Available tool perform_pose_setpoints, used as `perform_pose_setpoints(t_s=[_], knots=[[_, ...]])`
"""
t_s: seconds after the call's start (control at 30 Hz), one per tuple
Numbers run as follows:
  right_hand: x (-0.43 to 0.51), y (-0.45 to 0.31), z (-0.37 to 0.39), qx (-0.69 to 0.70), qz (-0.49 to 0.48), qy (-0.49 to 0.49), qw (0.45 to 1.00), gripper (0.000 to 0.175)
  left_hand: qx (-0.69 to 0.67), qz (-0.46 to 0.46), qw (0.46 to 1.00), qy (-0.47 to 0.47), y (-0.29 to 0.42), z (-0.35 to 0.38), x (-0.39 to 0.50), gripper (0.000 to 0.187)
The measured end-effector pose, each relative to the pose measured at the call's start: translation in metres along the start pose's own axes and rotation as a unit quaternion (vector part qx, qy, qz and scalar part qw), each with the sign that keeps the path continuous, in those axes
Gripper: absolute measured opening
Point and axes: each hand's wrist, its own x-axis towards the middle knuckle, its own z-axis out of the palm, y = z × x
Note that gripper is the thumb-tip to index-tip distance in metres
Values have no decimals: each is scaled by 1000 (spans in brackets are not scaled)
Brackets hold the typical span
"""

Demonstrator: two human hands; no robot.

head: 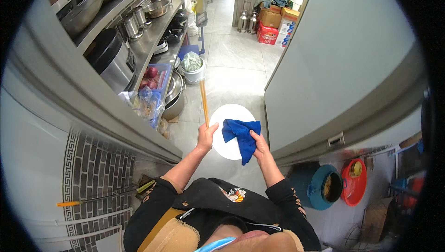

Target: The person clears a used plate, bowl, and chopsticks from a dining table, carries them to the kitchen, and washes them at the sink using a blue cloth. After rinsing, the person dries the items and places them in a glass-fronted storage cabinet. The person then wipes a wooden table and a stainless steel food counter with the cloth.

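Note:
A round white plate (227, 152) is held out in front of my body. My left hand (207, 135) grips its left rim, thumb on top, and also holds a pair of wooden chopsticks (204, 100) that point away from me. At the plate's right side, my right hand (259, 143) is closed on a blue cloth (242, 132). The cloth lies partly across the plate, and one end hangs past the near rim. The fingers under the plate are hidden.
I stand in a doorway, with a grey door (333, 60) on the right. Metal shelves (153, 40) with pots line the left. A white bucket (193, 73) stands on the tiled floor beyond. Cardboard boxes (271, 19) are stacked farther off. A blue-green bin (318, 186) and red basin (354, 191) are at right.

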Motion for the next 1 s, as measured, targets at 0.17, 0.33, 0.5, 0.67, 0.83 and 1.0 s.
perform_pose_setpoints(t_s=[0.17,0.33,0.5,0.67,0.83,1.0], knots=[[100,4,9,124,-15,101,987,45,48,85,989,113,-1,16,89,27],[233,-10,-1,216,-39,156,963,38,36,178,970,164,-25,57,210,31],[336,-106,-41,131,-65,131,981,47,67,60,996,8,-11,50,327,35],[388,-221,-38,-98,-11,36,995,51,79,-116,976,-166,42,32,475,43],[467,-294,-22,-266,80,2,961,44,75,-230,906,-348,45,66,588,57],[580,-361,-51,-325,110,-32,939,38,26,-320,862,-392,24,90,697,57]])
